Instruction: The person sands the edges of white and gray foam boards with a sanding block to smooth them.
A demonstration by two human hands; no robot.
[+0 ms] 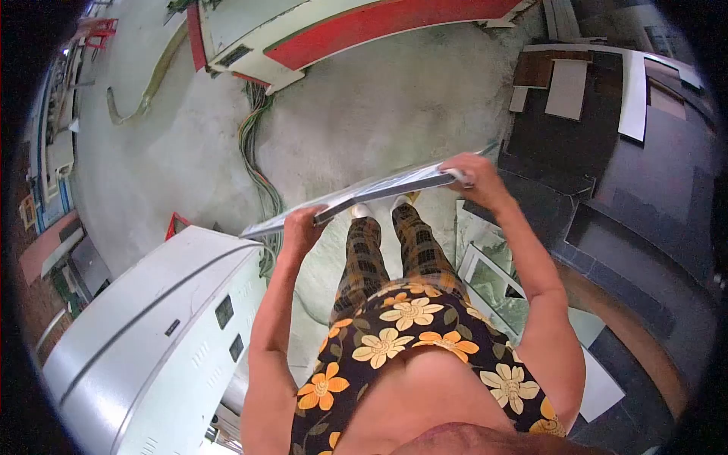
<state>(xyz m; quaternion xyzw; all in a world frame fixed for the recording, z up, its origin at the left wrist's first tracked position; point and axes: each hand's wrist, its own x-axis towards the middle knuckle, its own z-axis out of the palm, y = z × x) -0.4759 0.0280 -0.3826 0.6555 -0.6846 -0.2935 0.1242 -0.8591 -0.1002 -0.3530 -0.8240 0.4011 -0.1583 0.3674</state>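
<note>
Head view: thin panel (379,188) held edge-on in front of the body, above the concrete floor (364,114).
Fingers of left hand (302,226) and right hand (472,179) are curled tight on opposite ends. Looks stiff, light and glossy, so probably slippery; end grips suit it. White cabinet (152,318) close on the left.

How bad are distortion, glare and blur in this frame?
Head view: strong fisheye bend with black corners; the white cabinet looks bowed. Head view: light is soft and even, no hard shadows. Head view: the sheet gripped by the left hand and right hand carries a pale sheen; its edges look slightly soft.
</note>
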